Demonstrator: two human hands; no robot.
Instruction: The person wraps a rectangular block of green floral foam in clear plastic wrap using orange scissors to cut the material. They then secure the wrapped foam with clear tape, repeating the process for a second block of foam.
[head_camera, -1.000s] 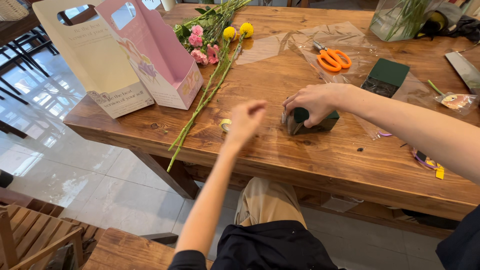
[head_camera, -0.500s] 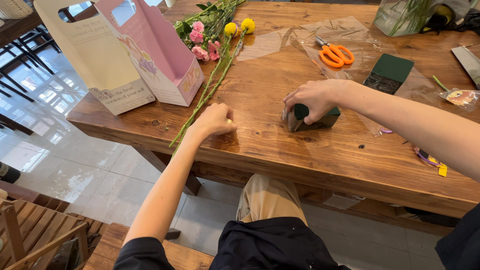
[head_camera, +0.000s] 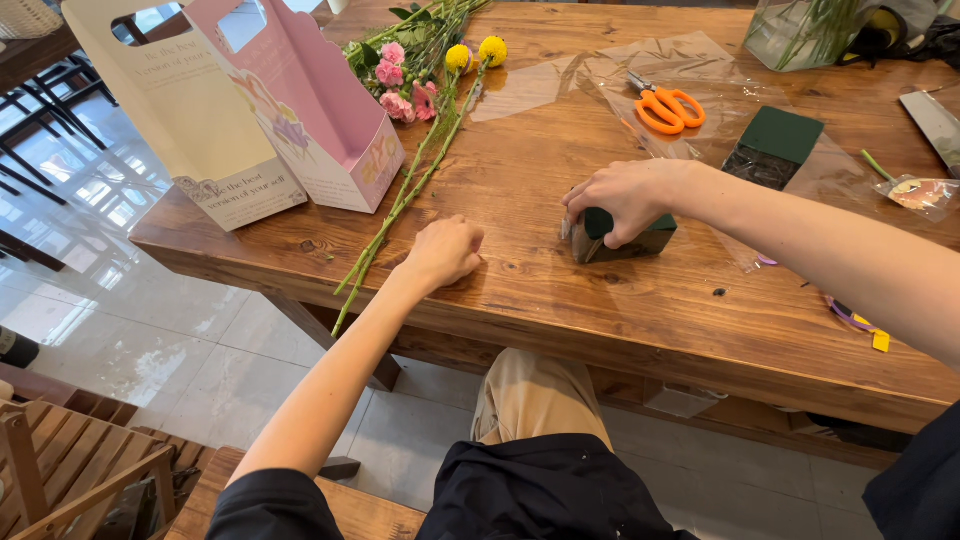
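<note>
My right hand (head_camera: 625, 195) grips a dark green foam block (head_camera: 650, 238) from above; the block stands on the wooden table (head_camera: 600, 310) and has clear film around it. My left hand (head_camera: 445, 252) rests on the table about a hand's width to the left of the block, fingers curled shut and knuckles up. Whatever may lie under it is hidden. Just left of that hand, long green flower stems (head_camera: 400, 210) run diagonally, with pink and yellow blooms (head_camera: 420, 70) at their far end.
A pink carrier box (head_camera: 320, 110) and a cream one (head_camera: 190, 120) stand at the table's left end. Orange scissors (head_camera: 668, 108) lie on clear film (head_camera: 600, 75). A second dark foam block (head_camera: 775, 145) and a glass vase (head_camera: 800, 30) are at the back right. A wooden chair (head_camera: 70, 470) is at the lower left.
My left hand came down from the air, open, onto the table and curled shut over a small pale object that lay there. My right hand stayed on the foam block.
</note>
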